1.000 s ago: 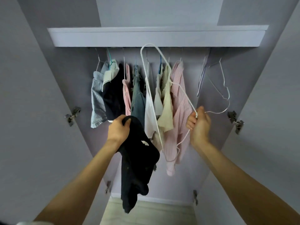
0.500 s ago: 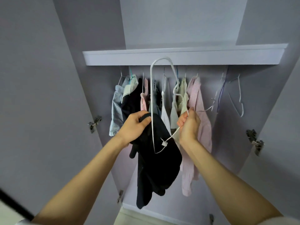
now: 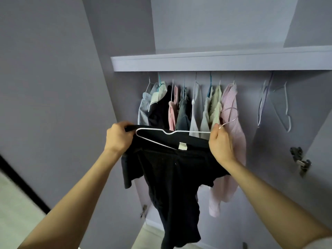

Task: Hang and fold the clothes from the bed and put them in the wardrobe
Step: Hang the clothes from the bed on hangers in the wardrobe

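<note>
A black garment (image 3: 172,180) hangs in front of the open wardrobe, its waistband stretched between my hands. My left hand (image 3: 118,137) grips the left end of the waistband. My right hand (image 3: 220,142) pinches the hook end of a white wire hanger (image 3: 158,136), which lies sideways across the waistband. A white label (image 3: 182,146) shows on the band. Behind, several hung clothes fill the rail, among them a pink striped shirt (image 3: 231,112).
A lilac shelf (image 3: 215,62) spans the wardrobe above the rail. Empty hangers (image 3: 280,106) hang at the rail's right end. Open doors flank both sides, with a metal hinge (image 3: 300,161) on the right one. Pale floor shows below.
The hanger has turned from upright to lying sideways along the waistband. My hands have moved apart, spreading the black garment wide. The view has tilted up and shifted left.
</note>
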